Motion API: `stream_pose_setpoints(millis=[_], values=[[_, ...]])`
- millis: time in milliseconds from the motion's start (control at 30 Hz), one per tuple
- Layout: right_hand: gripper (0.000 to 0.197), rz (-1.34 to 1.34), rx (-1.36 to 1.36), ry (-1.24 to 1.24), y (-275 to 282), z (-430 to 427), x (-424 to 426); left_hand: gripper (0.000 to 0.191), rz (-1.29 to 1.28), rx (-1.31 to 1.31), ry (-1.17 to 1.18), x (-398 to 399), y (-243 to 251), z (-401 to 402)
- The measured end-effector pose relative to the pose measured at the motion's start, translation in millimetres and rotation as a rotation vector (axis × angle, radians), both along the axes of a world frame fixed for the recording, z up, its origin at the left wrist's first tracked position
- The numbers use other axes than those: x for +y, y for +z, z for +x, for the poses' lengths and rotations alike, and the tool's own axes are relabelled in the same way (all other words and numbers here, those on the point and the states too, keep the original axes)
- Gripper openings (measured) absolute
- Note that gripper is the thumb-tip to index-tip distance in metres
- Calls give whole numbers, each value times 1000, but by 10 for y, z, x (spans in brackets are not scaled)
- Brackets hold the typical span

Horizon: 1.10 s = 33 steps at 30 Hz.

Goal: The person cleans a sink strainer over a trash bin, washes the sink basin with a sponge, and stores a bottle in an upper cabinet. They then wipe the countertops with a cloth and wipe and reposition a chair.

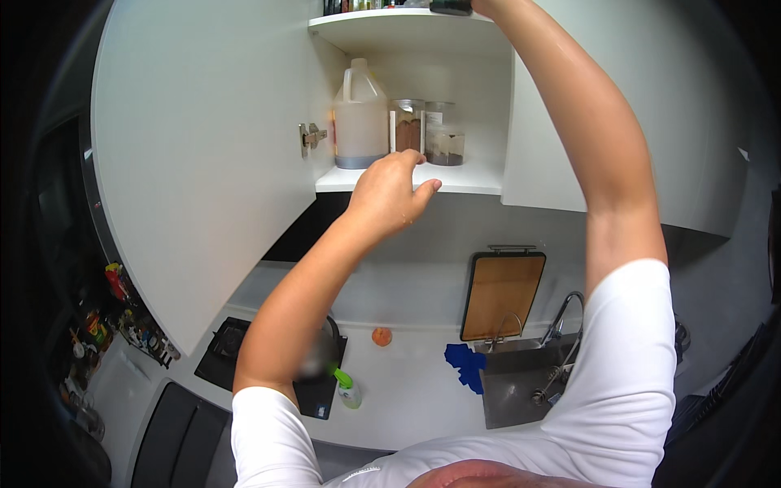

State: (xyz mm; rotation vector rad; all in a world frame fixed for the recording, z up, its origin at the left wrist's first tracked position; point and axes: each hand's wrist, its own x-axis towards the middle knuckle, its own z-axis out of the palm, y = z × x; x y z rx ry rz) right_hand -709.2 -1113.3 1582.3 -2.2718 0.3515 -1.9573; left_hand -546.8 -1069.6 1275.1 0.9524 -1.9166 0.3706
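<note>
My left hand [393,189] is raised in front of the cabinet's lower shelf [470,181], with its thumb and fingers apart and nothing in it. Behind its fingertips stands a clear jar of brown contents [407,131]. To the left of that jar is a translucent plastic jug [361,122] with a little liquid at the bottom. Short clear tubs [445,146] with dark contents are on the right. My right hand [486,6] reaches to the upper shelf [378,18] and is mostly cut off by the top edge. It grips a dark green container [451,7], whose base overlaps the shelf's front.
An open cabinet door [207,152] fills the left side. Below are a white counter [403,390], a peach [382,336], a green-topped spray bottle [348,390], a black cooktop [320,399], a cutting board [503,293], a blue cloth [467,366] and a sink [515,390].
</note>
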Motion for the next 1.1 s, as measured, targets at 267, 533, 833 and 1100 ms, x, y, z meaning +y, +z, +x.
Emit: stream_pose_setpoints(millis=[267,533,833,1100], values=[[33,92,-196,-145,585,825,-798,43,-100,15,-143,40,-71,429],[47,134,7,-430,889,1298,-1890,39,-2,-5,-263,18,-108,787],[64,281,557,-940,905,1161,-1504,37,-49,45,-312,-287,144,673],[30,-240,412,-1130,496,1018,-944,39,-501,186,-162,-409,689,361]])
